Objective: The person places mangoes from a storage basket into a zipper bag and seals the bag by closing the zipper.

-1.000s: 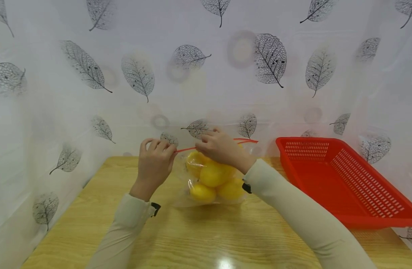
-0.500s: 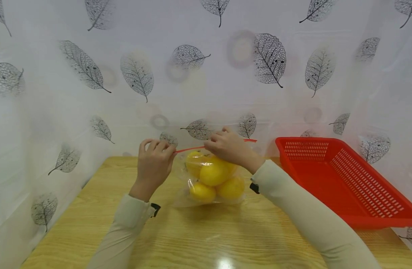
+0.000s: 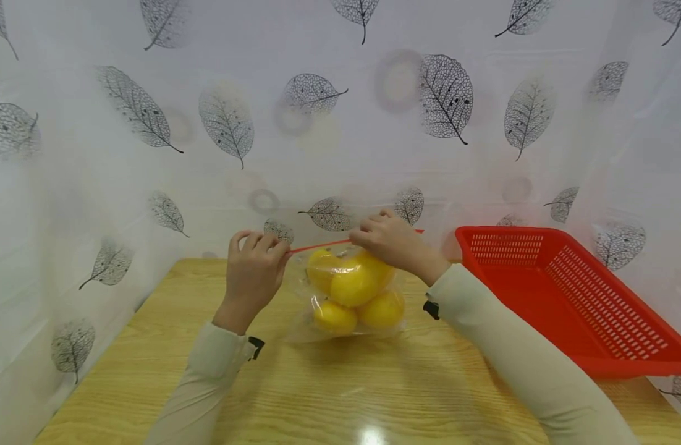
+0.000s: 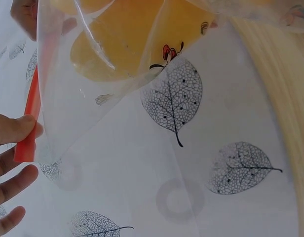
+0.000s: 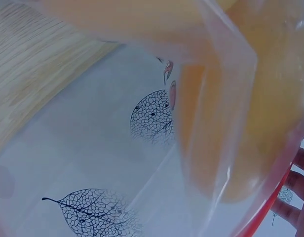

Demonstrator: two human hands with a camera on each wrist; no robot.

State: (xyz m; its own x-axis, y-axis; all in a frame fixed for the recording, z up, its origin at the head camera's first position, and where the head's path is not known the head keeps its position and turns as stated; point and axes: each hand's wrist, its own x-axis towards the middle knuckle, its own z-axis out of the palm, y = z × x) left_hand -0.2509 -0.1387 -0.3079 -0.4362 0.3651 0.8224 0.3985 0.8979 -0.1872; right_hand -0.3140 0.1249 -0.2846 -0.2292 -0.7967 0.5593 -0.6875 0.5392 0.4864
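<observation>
A clear plastic zip bag (image 3: 303, 327) stands upright mid-table, filled with several yellow fruits (image 3: 356, 285) that look like lemons. Along its top runs a red zip strip (image 3: 321, 245). My left hand (image 3: 254, 272) pinches the strip's left end; in the left wrist view the thumb lies over the red end (image 4: 26, 148), other fingers spread behind it. Further right along the same strip, my right hand (image 3: 393, 242) grips the bag's top edge, the red tip poking out past it. The right wrist view shows its fingers (image 5: 294, 195) behind the red edge (image 5: 264, 212).
A red plastic basket (image 3: 541, 303) with perforated walls sits on the table's right side. The wooden table (image 3: 329, 395) reaches back to a whitish leaf-print curtain (image 3: 340, 148), which also hangs at both sides.
My right hand has slid rightward along the red strip, baring more of it between the hands. My left hand stays at the left end, and the bag holds its place.
</observation>
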